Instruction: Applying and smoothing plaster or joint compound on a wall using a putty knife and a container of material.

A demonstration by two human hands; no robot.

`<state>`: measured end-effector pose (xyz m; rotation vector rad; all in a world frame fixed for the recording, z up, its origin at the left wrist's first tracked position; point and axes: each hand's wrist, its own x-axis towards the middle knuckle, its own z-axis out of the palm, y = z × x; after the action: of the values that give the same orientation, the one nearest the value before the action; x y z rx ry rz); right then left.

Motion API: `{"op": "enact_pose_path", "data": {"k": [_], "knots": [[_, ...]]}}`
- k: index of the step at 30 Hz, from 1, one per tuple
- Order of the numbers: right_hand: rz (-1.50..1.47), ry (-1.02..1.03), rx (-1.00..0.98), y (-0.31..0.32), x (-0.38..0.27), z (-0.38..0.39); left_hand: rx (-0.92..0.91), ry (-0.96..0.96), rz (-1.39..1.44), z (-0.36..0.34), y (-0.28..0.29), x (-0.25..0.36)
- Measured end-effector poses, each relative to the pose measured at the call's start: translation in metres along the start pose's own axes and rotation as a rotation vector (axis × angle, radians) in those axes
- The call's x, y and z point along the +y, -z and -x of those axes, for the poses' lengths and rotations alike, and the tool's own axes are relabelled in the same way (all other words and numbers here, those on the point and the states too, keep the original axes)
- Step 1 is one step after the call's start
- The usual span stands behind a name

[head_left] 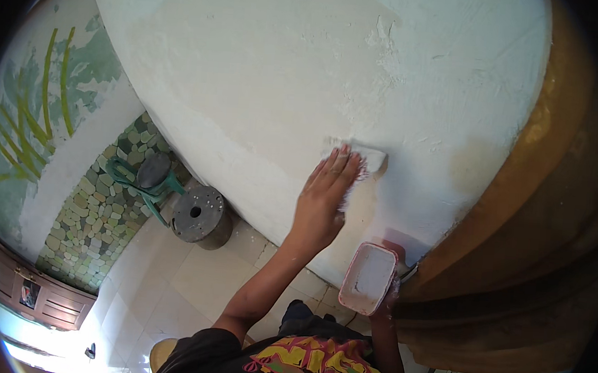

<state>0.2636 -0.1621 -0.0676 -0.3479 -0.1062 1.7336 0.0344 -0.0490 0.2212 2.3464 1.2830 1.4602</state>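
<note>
My left hand (pixel 328 188) presses a white, smeared pad (pixel 372 157) against the pale plastered wall (pixel 273 67), fingers together over it. Lower right, my right hand (pixel 386 303) grips a pink-rimmed rectangular container (pixel 369 271) with pale paste or liquid inside, held just in front of the wall. The wall has uneven beige and white patches and rough streaks near the pad.
A perforated dark cylinder (pixel 203 214) and a green chair (pixel 130 175) stand on the tiled floor (pixel 202 284) at left, near a pebble-patterned band (pixel 88 220) and a wooden door (pixel 48 297). A brown curved surface (pixel 550 169) borders the wall at right.
</note>
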Motion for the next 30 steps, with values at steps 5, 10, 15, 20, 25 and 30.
{"op": "enact_pose_path", "data": {"k": [5,10,15,20,25,30], "knots": [[0.024,0.006,0.118,0.001,0.001,0.017,0.112,0.58,0.995,-0.017,0.051,0.013],[0.06,-0.037,0.061,-0.035,0.005,0.027,0.314,0.417,1.408,-0.096,0.028,-0.023],[-0.004,-0.008,-0.04,-0.034,-0.001,0.028,0.521,0.435,1.235,-0.144,0.015,-0.002],[-0.058,0.004,-0.005,-0.016,-0.009,0.036,0.646,0.403,1.079,-0.14,0.011,0.014],[-0.044,0.022,0.031,-0.01,-0.015,0.033,0.63,0.431,1.0,-0.126,0.008,0.009],[-0.019,-0.005,0.001,-0.008,-0.016,0.033,0.622,0.513,0.984,-0.104,0.002,0.001]]}}
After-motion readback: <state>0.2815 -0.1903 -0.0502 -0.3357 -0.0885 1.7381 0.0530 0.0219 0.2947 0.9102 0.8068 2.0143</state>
